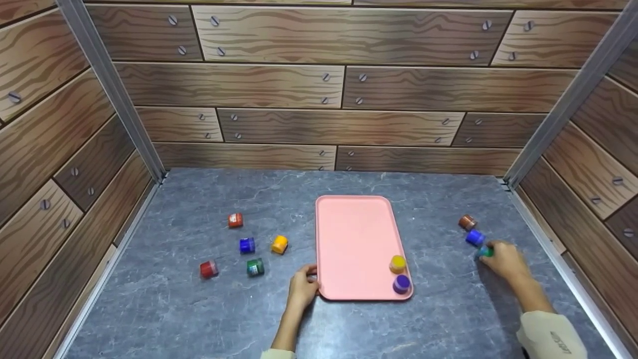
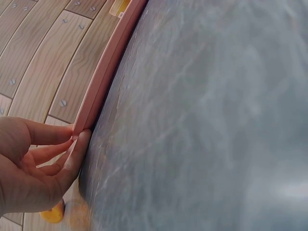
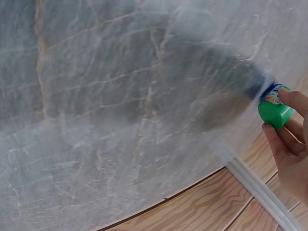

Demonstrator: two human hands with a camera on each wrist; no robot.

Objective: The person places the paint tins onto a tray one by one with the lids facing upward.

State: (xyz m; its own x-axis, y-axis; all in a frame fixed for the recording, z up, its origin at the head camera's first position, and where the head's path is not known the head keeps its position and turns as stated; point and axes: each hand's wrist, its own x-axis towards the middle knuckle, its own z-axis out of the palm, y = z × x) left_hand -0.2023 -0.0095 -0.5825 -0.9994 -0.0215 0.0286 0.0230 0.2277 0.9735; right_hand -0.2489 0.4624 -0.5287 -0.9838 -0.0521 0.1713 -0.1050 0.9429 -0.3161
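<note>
A pink tray (image 1: 354, 239) lies on the grey marbled table. My left hand (image 1: 302, 289) grips its left rim near the front corner; in the left wrist view, thumb and fingers pinch the tray edge (image 2: 103, 77). On the tray's front right stand a yellow-lidded paint jar (image 1: 398, 264) and a purple-lidded jar (image 1: 401, 284). Off to the right, my right hand (image 1: 509, 263) pinches a small green-lidded paint jar (image 3: 275, 114) between thumb and fingers. Just beyond it are a blue jar (image 1: 475, 237) and a brown jar (image 1: 467, 222).
Left of the tray lie several jars: orange-red (image 1: 235, 220), blue (image 1: 246, 245), yellow-orange (image 1: 279, 244), green (image 1: 255, 267) and red (image 1: 209, 269). Wood-patterned walls (image 1: 279, 85) with metal corner strips enclose the table at the back and both sides.
</note>
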